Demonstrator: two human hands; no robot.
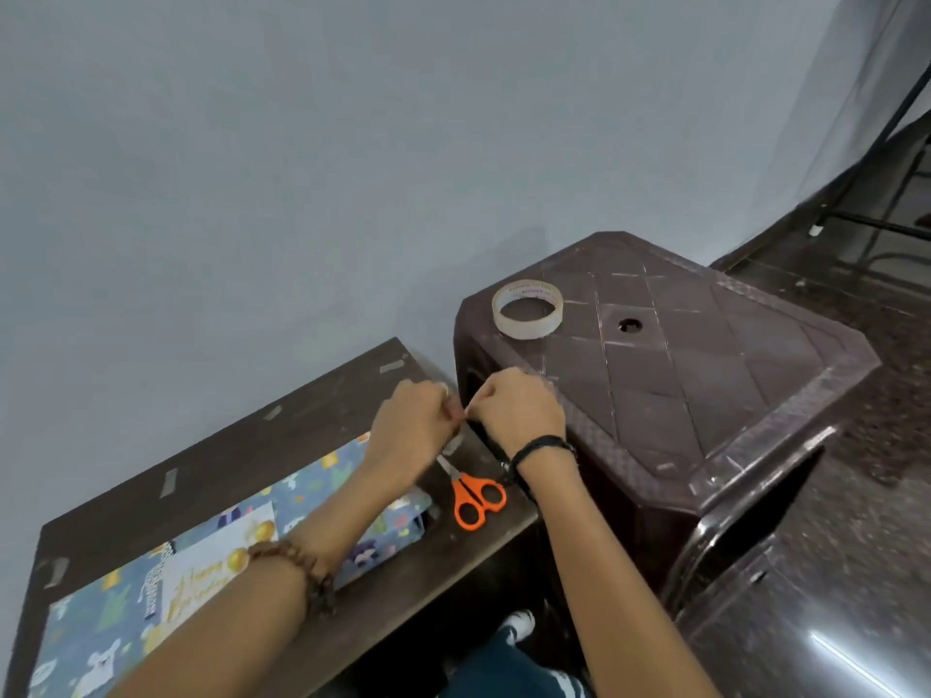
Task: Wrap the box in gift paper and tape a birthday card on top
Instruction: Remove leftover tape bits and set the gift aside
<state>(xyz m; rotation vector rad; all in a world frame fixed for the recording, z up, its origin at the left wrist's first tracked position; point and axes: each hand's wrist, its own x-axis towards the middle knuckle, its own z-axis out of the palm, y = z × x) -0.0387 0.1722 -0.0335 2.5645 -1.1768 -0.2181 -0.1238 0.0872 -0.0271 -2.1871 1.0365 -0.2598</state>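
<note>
A flat rectangular box wrapped in blue gift paper printed with small animals and shapes (347, 476) lies on the dark brown wooden table (252, 445), toward its near left part. On top of it rests a white birthday card with gold balloons and gold lettering (216, 561), partly crossed by the left forearm. Short strips of clear tape (169, 483) are stuck along the table's surface. Orange-handled scissors (471, 493) lie on the table just right of the box. Beyond the scissors, the left hand (410, 425) and right hand (519, 410) meet fingertip to fingertip, fingers curled, pinching something too small to make out. A roll of clear tape (526, 309) sits on the dark brown plastic stool with a diamond-patterned top (705, 375).
</note>
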